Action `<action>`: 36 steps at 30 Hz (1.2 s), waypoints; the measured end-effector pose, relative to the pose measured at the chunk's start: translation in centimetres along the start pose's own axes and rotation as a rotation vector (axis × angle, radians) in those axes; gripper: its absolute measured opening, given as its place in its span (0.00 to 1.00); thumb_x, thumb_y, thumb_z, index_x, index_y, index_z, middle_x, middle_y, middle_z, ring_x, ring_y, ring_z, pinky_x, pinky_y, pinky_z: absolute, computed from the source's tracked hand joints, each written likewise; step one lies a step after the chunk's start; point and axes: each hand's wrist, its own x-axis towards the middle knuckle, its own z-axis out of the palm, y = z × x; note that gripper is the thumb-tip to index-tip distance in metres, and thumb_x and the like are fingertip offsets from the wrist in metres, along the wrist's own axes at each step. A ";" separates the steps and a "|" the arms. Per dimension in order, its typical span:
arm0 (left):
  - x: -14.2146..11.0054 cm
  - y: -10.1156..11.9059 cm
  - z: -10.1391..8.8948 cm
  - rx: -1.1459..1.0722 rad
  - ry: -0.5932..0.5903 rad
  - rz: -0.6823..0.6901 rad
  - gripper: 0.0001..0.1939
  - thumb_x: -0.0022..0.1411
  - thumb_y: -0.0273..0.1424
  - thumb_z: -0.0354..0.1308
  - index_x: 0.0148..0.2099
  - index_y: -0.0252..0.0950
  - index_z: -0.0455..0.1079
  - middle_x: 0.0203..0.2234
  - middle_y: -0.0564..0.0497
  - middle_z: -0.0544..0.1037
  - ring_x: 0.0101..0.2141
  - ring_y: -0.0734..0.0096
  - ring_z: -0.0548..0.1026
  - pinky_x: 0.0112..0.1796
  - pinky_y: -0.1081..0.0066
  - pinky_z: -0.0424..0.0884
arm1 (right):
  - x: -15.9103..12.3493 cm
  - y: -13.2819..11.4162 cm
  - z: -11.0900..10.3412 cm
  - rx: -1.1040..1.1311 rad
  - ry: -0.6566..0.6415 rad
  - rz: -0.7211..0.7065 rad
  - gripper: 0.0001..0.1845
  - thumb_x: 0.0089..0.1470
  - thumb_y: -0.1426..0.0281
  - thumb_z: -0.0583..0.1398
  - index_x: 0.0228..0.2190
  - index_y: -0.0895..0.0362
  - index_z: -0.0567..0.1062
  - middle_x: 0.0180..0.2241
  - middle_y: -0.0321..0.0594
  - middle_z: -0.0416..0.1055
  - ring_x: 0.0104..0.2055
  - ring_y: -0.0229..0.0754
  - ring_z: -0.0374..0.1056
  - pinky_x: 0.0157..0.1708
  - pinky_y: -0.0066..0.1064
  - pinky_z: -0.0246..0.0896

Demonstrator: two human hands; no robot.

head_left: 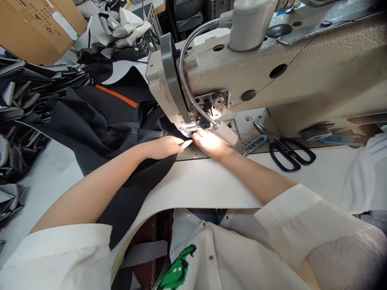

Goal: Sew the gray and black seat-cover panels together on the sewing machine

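Black fabric (117,125) lies in loose folds to the left of the sewing machine (181,76), its edge running in under the machine head. My left hand (165,147) is closed on this edge, thumb and fingers pinched together, with a small whitish bit (186,143) showing at the fingertips. Right by the presser foot, my right hand (210,144) has its fingers drawn together at the fabric edge under a bright lamp (225,133). The glare and the machine head partly hide what those fingertips grip.
Black-handled scissors (292,153) and blue thread snips (256,143) lie right of my right hand. An orange strip (116,96) sits on the fabric. Stacked dark pieces (39,88) crowd the left, below a cardboard box (39,30). The white table (193,181) curves inward before me.
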 end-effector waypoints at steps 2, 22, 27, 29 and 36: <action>0.1 0.5 0.2 0.143 -0.020 0.040 0.12 0.59 0.33 0.45 0.24 0.37 0.52 0.21 0.55 0.60 0.25 0.72 0.60 0.27 0.70 0.57 | 0.3 0.1 -0.2 -0.102 0.006 -0.128 0.15 0.62 0.75 0.45 0.35 0.61 0.70 0.34 0.44 0.67 0.35 0.43 0.60 0.37 0.34 0.53; -0.7 1.3 2.8 0.859 0.579 0.281 0.14 0.65 0.30 0.45 0.31 0.34 0.69 0.29 0.45 0.73 0.34 0.63 0.70 0.34 0.67 0.64 | -2.5 -4.3 -1.2 -0.256 -0.110 -0.117 0.21 0.57 0.81 0.44 0.44 0.72 0.72 0.46 0.64 0.69 0.33 0.48 0.68 0.24 0.34 0.52; 0.6 -0.3 2.5 0.948 0.650 0.281 0.18 0.63 0.23 0.45 0.52 0.35 0.69 0.43 0.46 0.76 0.45 0.62 0.71 0.50 0.62 0.62 | -3.1 -2.5 -2.1 -0.184 -0.215 -0.203 0.24 0.53 0.80 0.50 0.52 0.69 0.67 0.56 0.61 0.61 0.30 0.43 0.69 0.21 0.32 0.50; 1.1 -0.8 2.3 0.968 0.679 0.243 0.17 0.64 0.23 0.45 0.49 0.36 0.71 0.41 0.46 0.78 0.44 0.61 0.72 0.52 0.60 0.60 | -3.4 -2.8 -2.1 -0.224 -0.223 -0.197 0.27 0.53 0.81 0.48 0.55 0.69 0.65 0.58 0.63 0.57 0.27 0.41 0.69 0.19 0.31 0.47; 3.2 -2.3 1.4 0.878 0.667 0.175 0.15 0.65 0.28 0.47 0.39 0.36 0.77 0.32 0.44 0.79 0.36 0.59 0.75 0.43 0.59 0.66 | -4.2 -4.7 -1.8 -0.251 -0.193 -0.181 0.31 0.60 0.63 0.47 0.57 0.74 0.61 0.58 0.73 0.52 0.28 0.48 0.69 0.19 0.34 0.47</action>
